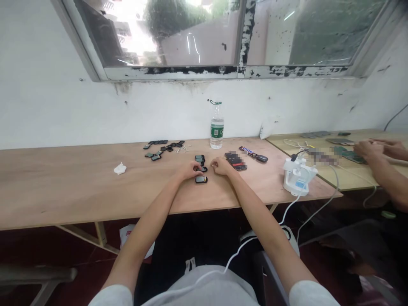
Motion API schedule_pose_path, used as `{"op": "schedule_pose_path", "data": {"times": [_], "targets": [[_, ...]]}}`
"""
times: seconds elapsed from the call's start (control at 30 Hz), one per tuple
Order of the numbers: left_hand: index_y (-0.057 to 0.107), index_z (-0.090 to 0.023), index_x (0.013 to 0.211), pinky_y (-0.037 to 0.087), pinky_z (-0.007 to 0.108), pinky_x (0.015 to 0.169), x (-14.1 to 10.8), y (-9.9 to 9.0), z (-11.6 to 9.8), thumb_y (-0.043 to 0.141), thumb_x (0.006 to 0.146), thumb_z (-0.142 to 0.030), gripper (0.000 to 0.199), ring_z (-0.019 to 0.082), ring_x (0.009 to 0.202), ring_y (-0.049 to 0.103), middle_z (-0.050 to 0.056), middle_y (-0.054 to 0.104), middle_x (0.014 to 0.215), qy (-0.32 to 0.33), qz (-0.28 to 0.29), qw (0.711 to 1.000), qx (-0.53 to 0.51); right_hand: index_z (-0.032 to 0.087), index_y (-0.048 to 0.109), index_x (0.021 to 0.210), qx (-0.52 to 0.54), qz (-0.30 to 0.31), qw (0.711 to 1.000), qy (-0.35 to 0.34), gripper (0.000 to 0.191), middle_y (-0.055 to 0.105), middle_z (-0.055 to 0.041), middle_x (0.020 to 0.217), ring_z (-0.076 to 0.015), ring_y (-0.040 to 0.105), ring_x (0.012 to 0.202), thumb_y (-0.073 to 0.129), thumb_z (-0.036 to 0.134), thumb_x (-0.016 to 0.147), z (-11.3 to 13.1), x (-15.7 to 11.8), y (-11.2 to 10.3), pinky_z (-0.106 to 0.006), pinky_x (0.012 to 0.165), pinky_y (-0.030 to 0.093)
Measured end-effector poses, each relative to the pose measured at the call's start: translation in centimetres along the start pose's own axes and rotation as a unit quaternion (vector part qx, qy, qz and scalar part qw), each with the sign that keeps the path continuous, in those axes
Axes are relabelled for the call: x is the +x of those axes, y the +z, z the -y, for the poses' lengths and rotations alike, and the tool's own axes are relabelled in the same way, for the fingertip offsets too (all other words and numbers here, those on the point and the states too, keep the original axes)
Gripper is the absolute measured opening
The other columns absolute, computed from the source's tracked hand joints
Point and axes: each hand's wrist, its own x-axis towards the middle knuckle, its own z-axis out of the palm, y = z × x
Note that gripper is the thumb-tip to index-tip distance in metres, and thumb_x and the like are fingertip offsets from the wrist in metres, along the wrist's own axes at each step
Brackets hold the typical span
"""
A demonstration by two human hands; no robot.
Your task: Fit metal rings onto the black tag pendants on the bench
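the left hand (pixel 190 171) lies with its fingertips on a small black device (pixel 203 169), though any grip is hard to tell; the right hand (pixel 220 166) curls loosely just beside it, its hold also unclear. a second device (pixel 201 179) sits nearest the body, a small stack (pixel 199 158) beyond, both in front of the water bottle (pixel 217 126), with a scatter of devices (pixel 162 149) left of it.

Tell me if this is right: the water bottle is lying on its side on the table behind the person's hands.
No, the head view shows the water bottle standing upright on the table behind the person's left hand and right hand.
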Motion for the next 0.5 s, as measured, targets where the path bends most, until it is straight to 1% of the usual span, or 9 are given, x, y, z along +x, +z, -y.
{"op": "schedule_pose_path", "data": {"times": [0.07, 0.13, 0.2, 0.27, 0.33, 0.4, 0.5], "targets": [[0.084, -0.02, 0.083, 0.046, 0.029, 0.063, 0.0, 0.1, 0.1, 0.092, 0.076, -0.033, 0.016, 0.018, 0.066, 0.062, 0.001, 0.07, 0.071, -0.01, 0.002, 1.0, -0.005, 0.018, 0.082, 0.099, 0.04, -0.018, 0.999, -0.004, 0.023, 0.084, -0.0093, 0.101, -0.0232, 0.073, 0.089, 0.069, 0.007, 0.084, 0.5, 0.1, 0.4, -0.03, 0.085, 0.056], [0.084, -0.02, 0.081, 0.046, 0.029, 0.061, 0.1, 0.2, 0.3, 0.093, 0.075, -0.034, 0.017, 0.018, 0.064, 0.06, 0.001, 0.069, 0.068, -0.01, 0.001, 1.0, -0.012, 0.018, 0.081, 0.102, 0.09, -0.049, 0.995, 0.001, 0.019, 0.084, -0.008, 0.1, -0.0216, 0.073, 0.088, 0.068, 0.014, 0.089, 1.2, 0.2, 0.8, -0.03, 0.085, 0.058], [0.084, -0.02, 0.079, 0.045, 0.029, 0.06, 0.2, 0.4, 0.5, 0.093, 0.074, -0.036, 0.018, 0.017, 0.063, 0.059, 0.001, 0.068, 0.066, -0.005, -0.002, 1.0, -0.02, 0.018, 0.08, 0.099, 0.129, -0.068, 0.989, 0.004, 0.013, 0.084, -0.0077, 0.097, -0.0209, 0.073, 0.087, 0.069, 0.019, 0.091, 1.9, 0.3, 1.2, -0.031, 0.085, 0.058], [0.084, -0.02, 0.077, 0.044, 0.028, 0.059, 0.4, 0.5, 0.8, 0.093, 0.075, -0.038, 0.02, 0.017, 0.061, 0.058, 0.0, 0.067, 0.064, -0.001, -0.006, 1.0, -0.023, 0.018, 0.079, 0.096, 0.151, -0.07, 0.986, 0.003, 0.011, 0.083, -0.0071, 0.093, -0.0204, 0.073, 0.084, 0.07, 0.02, 0.091, 2.4, 0.4, 1.5, -0.031, 0.083, 0.059], [0.083, -0.02, 0.076, 0.043, 0.028, 0.059, 0.4, 0.7, 1.0, 0.091, 0.076, -0.038, 0.02, 0.017, 0.061, 0.059, 0.001, 0.068, 0.065, 0.006, -0.01, 1.0, -0.018, 0.018, 0.078, 0.098, 0.163, -0.069, 0.984, -0.001, 0.011, 0.082, -0.0057, 0.09, -0.0197, 0.073, 0.082, 0.071, 0.019, 0.09, 2.6, 0.4, 1.8, -0.03, 0.08, 0.058], [0.083, -0.021, 0.075, 0.045, 0.029, 0.061, 0.5, 1.0, 1.1, 0.089, 0.076, -0.037, 0.017, 0.018, 0.065, 0.061, 0.003, 0.073, 0.07, 0.016, -0.017, 1.0, -0.011, 0.019, 0.078, 0.097, 0.166, -0.063, 0.984, -0.008, 0.01, 0.081, -0.0045, 0.088, -0.0191, 0.072, 0.08, 0.071, 0.018, 0.089, 2.7, 0.3, 1.9, -0.029, 0.078, 0.058], [0.083, -0.022, 0.075, 0.048, 0.029, 0.066, 0.6, 1.2, 1.2, 0.087, 0.077, -0.032, 0.011, 0.02, 0.072, 0.066, 0.005, 0.079, 0.08, 0.022, -0.022, 1.0, -0.001, 0.02, 0.077, 0.089, 0.143, -0.041, 0.989, -0.014, 0.008, 0.08, -0.0041, 0.086, -0.019, 0.071, 0.079, 0.07, 0.016, 0.09, 2.6, 0.2, 2.0, -0.028, 0.077, 0.055]]}}
